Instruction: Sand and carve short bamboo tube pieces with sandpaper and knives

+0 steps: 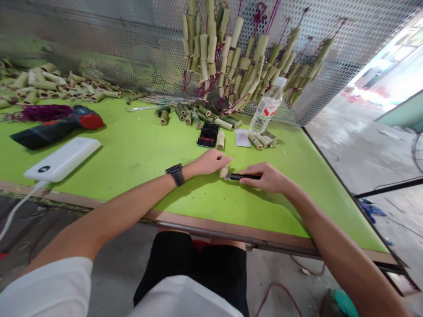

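Note:
My left hand (213,162), with a black watch on its wrist, is closed on a short pale bamboo piece (224,171) low over the green tabletop. In my right hand (266,177) is a black utility knife (246,176), pointing left. Its blade end meets the near right side of the bamboo piece; whether it cuts in is too small to tell. Just beyond my left hand, another short bamboo tube (220,140) stands beside a dark phone (208,135). A pale paper square (243,138) lies farther right.
Beyond my hands stand a water bottle (268,105) and several cut bamboo tubes (262,140). Bamboo strings (244,64) hang on the perforated metal panel. At left lie a power tool (61,125), a white power bank (64,159) and a bamboo pile (46,83).

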{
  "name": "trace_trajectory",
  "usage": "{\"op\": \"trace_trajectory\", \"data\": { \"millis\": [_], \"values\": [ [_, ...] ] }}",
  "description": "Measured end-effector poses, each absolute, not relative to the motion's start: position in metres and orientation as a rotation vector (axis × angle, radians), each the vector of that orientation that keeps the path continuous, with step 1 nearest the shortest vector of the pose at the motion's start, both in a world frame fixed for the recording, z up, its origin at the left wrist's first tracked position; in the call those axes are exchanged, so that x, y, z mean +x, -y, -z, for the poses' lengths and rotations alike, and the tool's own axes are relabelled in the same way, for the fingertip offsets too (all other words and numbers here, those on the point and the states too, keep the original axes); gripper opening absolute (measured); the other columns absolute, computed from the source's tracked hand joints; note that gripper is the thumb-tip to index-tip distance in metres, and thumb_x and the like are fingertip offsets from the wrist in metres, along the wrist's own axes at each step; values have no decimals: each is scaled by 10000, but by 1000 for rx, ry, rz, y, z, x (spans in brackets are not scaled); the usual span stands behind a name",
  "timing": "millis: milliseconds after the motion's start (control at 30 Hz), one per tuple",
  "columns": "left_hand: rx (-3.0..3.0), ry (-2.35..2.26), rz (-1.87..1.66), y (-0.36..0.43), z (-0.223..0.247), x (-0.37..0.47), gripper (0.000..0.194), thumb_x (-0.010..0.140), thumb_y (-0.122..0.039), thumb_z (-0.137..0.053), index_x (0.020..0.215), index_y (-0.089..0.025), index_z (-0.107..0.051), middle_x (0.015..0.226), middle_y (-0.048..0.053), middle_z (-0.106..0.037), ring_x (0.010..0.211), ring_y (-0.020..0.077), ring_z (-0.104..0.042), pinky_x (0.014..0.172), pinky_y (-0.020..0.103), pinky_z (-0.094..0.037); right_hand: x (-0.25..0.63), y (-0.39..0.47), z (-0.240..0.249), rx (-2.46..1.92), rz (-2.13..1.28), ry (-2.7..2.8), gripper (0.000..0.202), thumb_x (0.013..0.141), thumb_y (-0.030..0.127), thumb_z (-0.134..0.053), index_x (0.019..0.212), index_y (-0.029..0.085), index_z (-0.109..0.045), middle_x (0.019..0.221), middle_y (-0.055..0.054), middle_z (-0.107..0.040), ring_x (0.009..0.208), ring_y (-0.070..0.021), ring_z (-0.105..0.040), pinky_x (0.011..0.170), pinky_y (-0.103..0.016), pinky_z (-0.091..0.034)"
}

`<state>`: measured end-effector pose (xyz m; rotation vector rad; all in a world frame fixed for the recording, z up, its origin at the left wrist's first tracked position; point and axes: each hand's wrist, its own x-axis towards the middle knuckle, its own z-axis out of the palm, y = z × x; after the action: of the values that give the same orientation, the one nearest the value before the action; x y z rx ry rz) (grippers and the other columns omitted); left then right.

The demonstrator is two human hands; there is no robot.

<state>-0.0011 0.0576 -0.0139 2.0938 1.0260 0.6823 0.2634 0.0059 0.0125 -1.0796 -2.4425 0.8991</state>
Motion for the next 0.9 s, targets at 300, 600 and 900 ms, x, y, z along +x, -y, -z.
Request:
{"op": "trace_trajectory", "data": {
  "millis": [300, 600, 900],
  "values": [
    [2089, -1015, -703, -60, 15, -3, 593, 1013, -671, -497, 634, -245, -336, 614, -30, -353, 602, 146, -307, 601, 325, -193, 263, -10, -4, -1161, -717, 2277, 558, 978, 665, -711, 1162, 171, -895, 889, -98, -829, 697, -188, -654, 634, -297, -453],
    [2098, -988, -653, -63, 14, -4, 511, 1025, -520, -514, 629, -240, -355, 620, -29, -376, 610, 148, -330, 604, 320, -228, 264, -6, -11, -1082, -826, 2456, 497, 998, 607, -714, 1153, 172, -897, 893, -91, -830, 704, -178, -660, 647, -283, -442],
    [2050, -976, -645, -63, 17, -6, 446, 1045, -431, -522, 653, -225, -467, 607, -17, -473, 582, 152, -421, 592, 311, -280, 266, -9, -5, -1099, -746, 2392, 495, 993, 609, -714, 1208, 199, -889, 872, -84, -824, 687, -179, -658, 648, -290, -461]
  ]
}}
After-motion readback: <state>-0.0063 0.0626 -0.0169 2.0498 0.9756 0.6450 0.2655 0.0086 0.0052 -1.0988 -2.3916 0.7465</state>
